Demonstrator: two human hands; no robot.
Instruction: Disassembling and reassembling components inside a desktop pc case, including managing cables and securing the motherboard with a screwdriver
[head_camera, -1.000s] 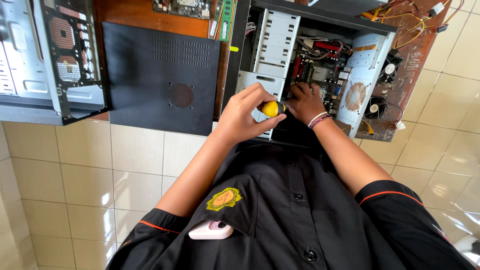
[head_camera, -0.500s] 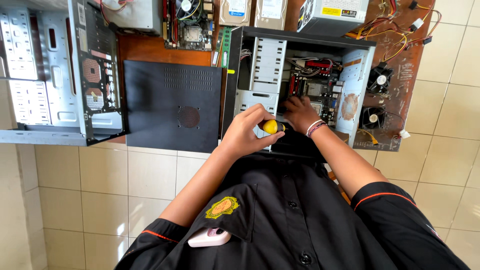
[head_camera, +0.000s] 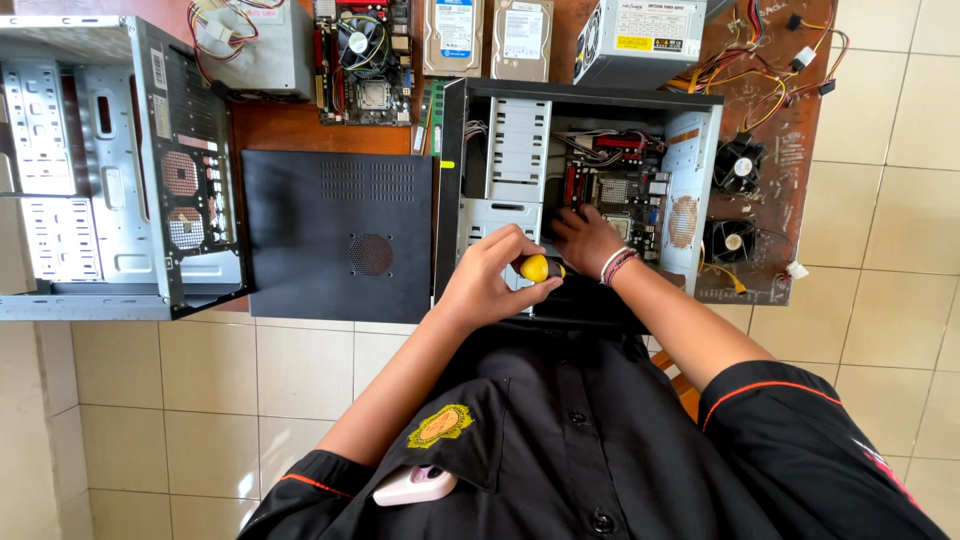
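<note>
My left hand (head_camera: 492, 278) is closed around the yellow handle of a screwdriver (head_camera: 535, 268) at the front edge of an open black computer case (head_camera: 705, 130). The tool's shaft is hidden behind my fingers. My right hand (head_camera: 585, 238), with bands on the wrist, reaches into the case. Its fingers rest by the motherboard (head_camera: 610, 185) and hold nothing that I can see. Both hands are close together, just apart.
A black side panel (head_camera: 340, 235) lies left of the case on the wooden table (head_camera: 290, 125). An empty grey case (head_camera: 110, 180) stands far left. A loose motherboard (head_camera: 365, 60), two hard drives (head_camera: 455, 35), a power supply (head_camera: 645, 40) and fans (head_camera: 740, 165) sit around it.
The view has tilted up, so more of the table's far side shows. My right hand has slid a little deeper into the case. My left hand still grips the screwdriver.
</note>
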